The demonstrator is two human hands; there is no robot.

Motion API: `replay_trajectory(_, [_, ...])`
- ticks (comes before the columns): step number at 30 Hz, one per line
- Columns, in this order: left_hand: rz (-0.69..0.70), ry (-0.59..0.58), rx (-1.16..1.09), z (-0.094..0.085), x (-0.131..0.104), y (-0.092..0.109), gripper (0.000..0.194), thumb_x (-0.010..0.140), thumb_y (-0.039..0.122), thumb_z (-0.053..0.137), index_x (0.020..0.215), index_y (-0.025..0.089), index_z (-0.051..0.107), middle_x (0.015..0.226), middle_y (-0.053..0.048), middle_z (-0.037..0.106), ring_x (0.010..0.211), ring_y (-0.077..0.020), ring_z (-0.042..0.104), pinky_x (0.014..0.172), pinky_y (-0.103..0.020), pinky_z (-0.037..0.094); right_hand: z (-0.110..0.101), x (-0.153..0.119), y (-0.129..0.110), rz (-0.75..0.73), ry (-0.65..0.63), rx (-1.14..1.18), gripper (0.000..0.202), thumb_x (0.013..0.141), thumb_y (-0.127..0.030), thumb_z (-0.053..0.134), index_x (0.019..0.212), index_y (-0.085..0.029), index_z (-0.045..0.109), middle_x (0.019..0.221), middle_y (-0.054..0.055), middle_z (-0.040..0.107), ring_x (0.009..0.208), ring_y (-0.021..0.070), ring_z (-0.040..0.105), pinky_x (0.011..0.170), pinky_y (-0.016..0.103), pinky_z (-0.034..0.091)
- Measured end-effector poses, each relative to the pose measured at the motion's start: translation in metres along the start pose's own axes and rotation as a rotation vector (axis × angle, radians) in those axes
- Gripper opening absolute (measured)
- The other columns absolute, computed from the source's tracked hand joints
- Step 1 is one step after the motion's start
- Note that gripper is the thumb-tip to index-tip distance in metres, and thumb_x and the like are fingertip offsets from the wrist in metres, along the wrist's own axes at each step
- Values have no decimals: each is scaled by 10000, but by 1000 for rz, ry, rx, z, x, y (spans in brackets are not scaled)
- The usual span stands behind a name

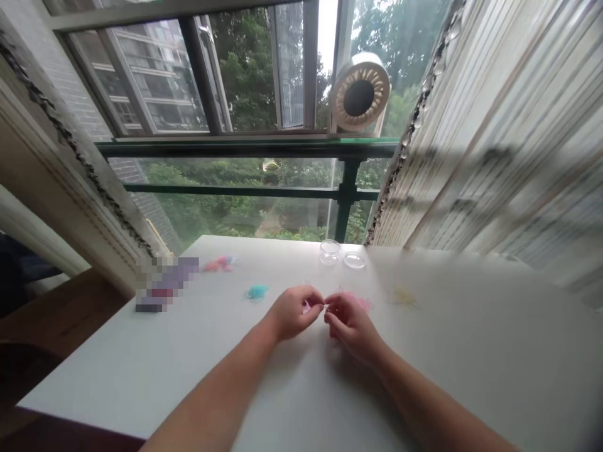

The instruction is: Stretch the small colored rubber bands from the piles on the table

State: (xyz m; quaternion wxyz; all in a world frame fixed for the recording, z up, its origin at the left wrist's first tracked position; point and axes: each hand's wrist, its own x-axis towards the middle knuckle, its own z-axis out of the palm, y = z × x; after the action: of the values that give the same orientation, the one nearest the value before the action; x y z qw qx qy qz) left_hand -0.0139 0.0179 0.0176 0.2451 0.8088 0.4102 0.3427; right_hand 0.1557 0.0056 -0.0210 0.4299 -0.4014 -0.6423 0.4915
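Working from afar, I bring the hands fingertip to fingertip above a white, smooth-topped table (pixel 188 358): the left hand (pixel 293 312) curls closed on a small, pale pink piece (pixel 307 307); whether the right hand (pixel 352 324) grips anything, I cannot tell. For fine handling, I judge steady wrists and light pressure best, clear of the loose, bright pink strands (pixel 362 302) just beyond the right knuckles.

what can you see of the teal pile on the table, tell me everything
The teal pile is a small, loose heap of thin, strand-like pieces, denser in the middle, with stray ends sticking out at its edges. It lies flat on the white table, left of the left hand and apart from it. The material is too small to tell.
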Motion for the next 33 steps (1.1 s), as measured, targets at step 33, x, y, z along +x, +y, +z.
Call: replay_trajectory(33, [21, 6, -100, 10, -2, -6, 127, 695, 199, 583, 801, 144, 627, 731, -33, 646, 655, -109, 570, 659, -234, 450, -7, -10, -8, 10, 68, -181, 109, 793, -285, 475, 742, -189, 475, 553, -32, 507, 452, 98, 489, 442, 219, 392])
